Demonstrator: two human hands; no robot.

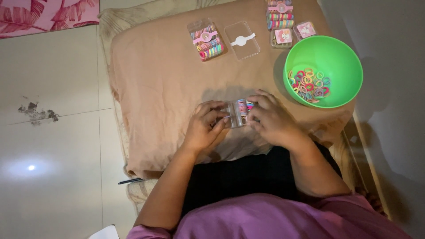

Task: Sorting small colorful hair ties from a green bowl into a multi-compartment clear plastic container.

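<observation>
Head view: your left hand (204,126) and right hand (273,118) clamp the small clear case (239,113) of hair ties (242,106); tilt it and they'll likely spill onto the cloth (159,79)

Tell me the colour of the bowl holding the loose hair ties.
Bright green bowl; the head view shows it.

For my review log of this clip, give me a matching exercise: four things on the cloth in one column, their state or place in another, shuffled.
1. green bowl
2. clear box in both hands
3. clear box with white band
4. box with pink band

A. empty, lying flat
B. partly filled with bands
C. holds loose colourful hair bands
D. packed full, far left of the boxes

Pairs: 1-C, 2-B, 3-A, 4-D
</observation>
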